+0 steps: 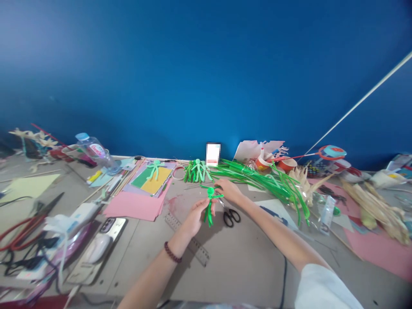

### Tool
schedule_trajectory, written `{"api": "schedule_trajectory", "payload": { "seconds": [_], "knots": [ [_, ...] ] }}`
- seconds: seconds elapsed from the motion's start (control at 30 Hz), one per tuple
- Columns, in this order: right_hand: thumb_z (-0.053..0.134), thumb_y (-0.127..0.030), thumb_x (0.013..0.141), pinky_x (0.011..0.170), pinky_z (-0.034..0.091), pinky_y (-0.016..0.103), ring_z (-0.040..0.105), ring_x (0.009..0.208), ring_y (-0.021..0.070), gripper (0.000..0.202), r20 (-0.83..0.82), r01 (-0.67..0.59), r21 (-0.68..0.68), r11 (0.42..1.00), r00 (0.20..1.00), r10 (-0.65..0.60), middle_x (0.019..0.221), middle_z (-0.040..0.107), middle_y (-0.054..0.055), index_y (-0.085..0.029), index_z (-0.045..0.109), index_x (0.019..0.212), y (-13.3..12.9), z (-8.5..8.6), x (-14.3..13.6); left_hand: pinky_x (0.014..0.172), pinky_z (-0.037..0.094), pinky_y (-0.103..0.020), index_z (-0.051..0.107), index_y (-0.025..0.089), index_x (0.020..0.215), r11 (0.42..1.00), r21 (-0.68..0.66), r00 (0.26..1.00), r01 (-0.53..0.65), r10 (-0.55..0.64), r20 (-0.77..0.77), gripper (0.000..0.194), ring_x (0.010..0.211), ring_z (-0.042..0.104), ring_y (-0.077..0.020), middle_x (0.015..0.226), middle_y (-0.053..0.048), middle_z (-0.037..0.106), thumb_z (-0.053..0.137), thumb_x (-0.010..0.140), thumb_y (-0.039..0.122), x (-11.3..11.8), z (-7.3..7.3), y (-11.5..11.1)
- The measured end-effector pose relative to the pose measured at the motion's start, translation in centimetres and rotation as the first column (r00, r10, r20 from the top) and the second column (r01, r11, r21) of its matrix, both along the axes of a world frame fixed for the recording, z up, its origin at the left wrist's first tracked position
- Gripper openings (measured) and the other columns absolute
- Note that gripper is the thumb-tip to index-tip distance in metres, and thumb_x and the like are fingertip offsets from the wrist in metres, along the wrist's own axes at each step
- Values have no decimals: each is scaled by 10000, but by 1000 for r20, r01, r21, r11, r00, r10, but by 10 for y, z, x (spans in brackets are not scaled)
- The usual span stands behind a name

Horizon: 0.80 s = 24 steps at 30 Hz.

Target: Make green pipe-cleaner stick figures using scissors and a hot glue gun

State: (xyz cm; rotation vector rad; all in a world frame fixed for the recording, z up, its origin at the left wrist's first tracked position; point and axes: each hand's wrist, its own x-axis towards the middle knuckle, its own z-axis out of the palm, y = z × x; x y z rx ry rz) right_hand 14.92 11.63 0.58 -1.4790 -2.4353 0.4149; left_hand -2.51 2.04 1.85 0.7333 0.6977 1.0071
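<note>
My left hand [197,216] is closed around the lower body of a green pipe-cleaner figure [210,195], which stands upright with a round head, one arm out to the right and legs hanging below. Just behind it, my right hand [228,191] has its fingers bent together near the figure's head and arm; what they pinch, if anything, is too small to tell. Black-handled scissors [231,216] lie under my right forearm, blades partly hidden. A metal ruler [198,251] lies beneath my left wrist. Several finished green figures [197,171] stand by the wall.
A bundle of green pipe cleaners [257,178] stretches to the right at the back. On the left are pink paper sheets [135,206], another green figure [155,168], a phone [96,253], a bottle [96,150] and large red-handled scissors [28,227]. Paper cups [286,164] stand back right.
</note>
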Motion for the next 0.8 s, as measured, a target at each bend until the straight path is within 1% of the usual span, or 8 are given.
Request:
{"api": "schedule_trajectory", "payload": {
  "seconds": [0.17,0.27,0.37,0.43,0.47,0.57,0.7,0.8],
  "knots": [
    [506,-145,840,763,402,263,561,922,199,166,28,4,31,1000,1000,-5,899,659,79,-168,670,834,0,-2,-6,584,397,-246,707,108,861,1000,4,999,-7,7,39,314,544,474,-99,588,-4,523,617,757,390,2,-2,2],
    [515,-151,828,775,380,272,549,882,199,139,23,21,67,998,999,-23,842,650,84,-157,653,814,-2,6,-8,574,395,-251,708,101,855,1000,-13,999,-26,26,33,327,546,476,-106,594,-10,534,627,745,398,1,-1,2],
    [492,-170,835,744,375,273,552,801,186,138,0,54,97,994,999,-54,804,636,76,-152,627,856,-4,18,-4,563,383,-241,705,98,845,999,-29,999,-34,35,17,311,553,499,-105,612,-19,566,658,728,382,-1,0,1],
    [473,-171,833,719,381,260,556,760,168,145,-83,59,103,993,995,-51,810,637,52,-164,603,895,-6,28,0,563,379,-234,704,99,849,999,-46,1000,-29,29,5,309,575,528,-111,638,-33,598,675,717,377,-2,0,1],
    [466,-170,828,702,387,250,558,741,157,151,-167,59,101,993,985,-42,816,638,40,-170,592,913,-8,34,3,566,382,-234,703,99,851,998,-56,1000,-27,27,1,313,585,541,-118,650,-40,613,683,710,378,-2,-1,1],
    [456,-220,833,630,396,230,547,666,138,152,-405,75,96,993,914,-30,766,623,11,-183,582,909,-17,49,11,577,393,-246,698,91,849,997,-77,999,-32,32,3,336,602,558,-137,660,-55,629,703,691,388,-2,-3,2],
    [496,-357,834,563,389,233,525,586,136,209,-477,154,73,985,873,-101,706,627,6,-190,619,862,-38,67,17,553,376,-238,686,95,888,999,-14,999,-42,42,-13,377,579,523,-118,637,-31,594,676,717,431,-1,-7,4],
    [491,-335,838,601,417,239,574,646,152,218,-456,194,79,978,879,-138,775,669,26,-196,658,837,-53,76,20,551,369,-229,686,115,872,994,74,992,-82,89,-90,387,567,493,-104,595,-7,561,651,726,472,0,-9,5]
  ]
}}
